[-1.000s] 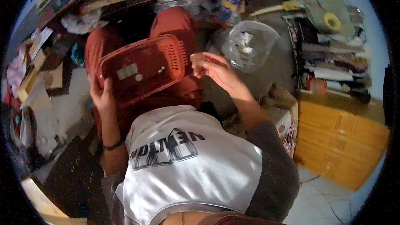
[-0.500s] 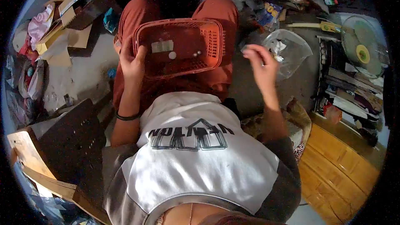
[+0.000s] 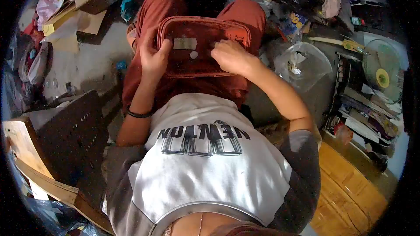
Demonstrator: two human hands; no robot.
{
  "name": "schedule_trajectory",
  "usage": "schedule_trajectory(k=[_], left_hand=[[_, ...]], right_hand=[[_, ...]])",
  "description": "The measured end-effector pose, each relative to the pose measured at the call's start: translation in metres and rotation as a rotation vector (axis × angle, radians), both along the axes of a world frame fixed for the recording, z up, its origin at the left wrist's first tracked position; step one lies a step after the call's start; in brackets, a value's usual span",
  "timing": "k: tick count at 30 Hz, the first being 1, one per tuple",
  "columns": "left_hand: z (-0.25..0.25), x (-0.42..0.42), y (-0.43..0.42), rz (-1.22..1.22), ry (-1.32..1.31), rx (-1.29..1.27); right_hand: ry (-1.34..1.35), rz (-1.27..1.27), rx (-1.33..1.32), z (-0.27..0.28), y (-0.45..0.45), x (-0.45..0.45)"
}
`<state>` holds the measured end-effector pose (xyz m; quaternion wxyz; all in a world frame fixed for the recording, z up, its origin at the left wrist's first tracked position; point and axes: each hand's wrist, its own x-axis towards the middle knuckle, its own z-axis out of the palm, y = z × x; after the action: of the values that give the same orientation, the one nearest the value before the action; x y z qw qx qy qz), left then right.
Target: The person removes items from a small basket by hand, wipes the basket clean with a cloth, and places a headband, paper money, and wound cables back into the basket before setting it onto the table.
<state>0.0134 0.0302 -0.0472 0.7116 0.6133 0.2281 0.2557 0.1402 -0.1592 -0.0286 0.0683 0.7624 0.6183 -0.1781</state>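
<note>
A red plastic basket [image 3: 201, 71] rests on my lap. My left hand [image 3: 154, 59] grips its left side, the thumb over the rim. Inside the basket are a pale rectangular patch [image 3: 185, 43] and a small white round piece [image 3: 194, 55]. My right hand [image 3: 232, 57] reaches into the right part of the basket with its fingers curled together. Whatever those fingers hold, if anything, is hidden, and the small shiny pieces there are covered by the hand.
A clear plastic bag [image 3: 302, 65] lies on the floor to the right, with a green fan [image 3: 383, 76] beyond it. Cardboard [image 3: 92, 22] lies at the upper left. A dark wooden board [image 3: 70, 135] stands at the left, and a wooden cabinet [image 3: 345, 192] at the lower right.
My right hand has moved left from beside the basket to inside it. My left hand keeps its grip on the side. The view has turned, so the surroundings have shifted.
</note>
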Motion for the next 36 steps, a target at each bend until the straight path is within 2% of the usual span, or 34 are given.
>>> schedule_trajectory(k=[6,9,12,15,16,19,20,23,27,31,34,36], left_hand=[[-0.007,0.003,0.005,-0.031,-0.05,0.139],[-0.007,0.002,0.004,-0.029,-0.068,0.135],[-0.007,0.002,0.003,-0.023,-0.095,0.143],[-0.006,0.002,0.005,-0.013,-0.098,0.201],[-0.005,0.003,0.005,-0.009,-0.096,0.226],[-0.004,0.006,0.005,0.0,-0.112,0.276],[-0.003,0.006,0.005,-0.004,-0.08,0.253],[-0.001,0.004,0.003,-0.013,-0.04,0.205],[0.003,0.001,0.002,-0.004,-0.061,0.226],[-0.006,0.004,0.004,0.037,-0.1,0.313],[-0.005,0.003,0.004,-0.008,-0.09,0.197],[-0.001,0.004,0.004,-0.02,-0.071,0.191]], right_hand=[[0.086,0.017,0.041,0.0,-0.006,0.005],[0.166,-0.048,-0.072,0.007,-0.004,0.007],[0.202,-0.051,0.023,0.002,-0.005,0.01],[0.855,-0.47,0.124,0.041,0.006,0.01],[1.146,-0.498,0.334,0.029,0.001,0.011],[1.875,-0.824,0.538,0.028,-0.004,0.005],[1.995,-0.944,0.594,0.024,-0.007,0.0],[2.095,-1.101,0.664,0.021,0.002,-0.022],[1.997,-1.175,0.729,0.006,0.006,-0.032],[1.874,-1.075,0.679,0.017,0.006,-0.031],[1.822,-1.077,0.724,0.023,0.006,-0.034],[1.902,-0.973,0.774,0.028,0.006,-0.033]])
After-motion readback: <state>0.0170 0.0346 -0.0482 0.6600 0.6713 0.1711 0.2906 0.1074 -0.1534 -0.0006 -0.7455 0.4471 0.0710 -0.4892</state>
